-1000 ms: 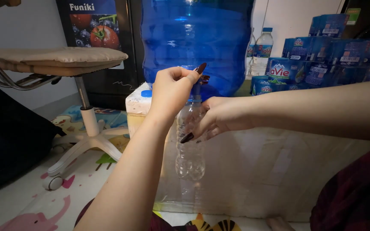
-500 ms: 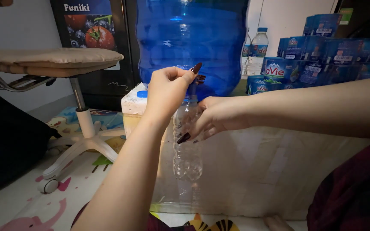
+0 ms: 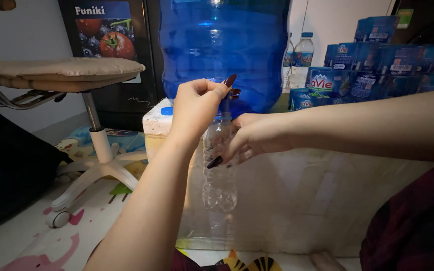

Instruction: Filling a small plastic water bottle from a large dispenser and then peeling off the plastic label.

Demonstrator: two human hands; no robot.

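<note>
Pretty dim indoor shot, light falls from above with bright glare on the big blue water jug [image 3: 224, 45]. Dark shadows swallow the left side, forearms look soft and slightly blurry.

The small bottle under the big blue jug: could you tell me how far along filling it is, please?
Done: the small bottle is held upright under the tap of the big jug. In hand: the left hand is at the tap, the right hand grips the bottle. Left: the bottle looks mostly empty.
</note>
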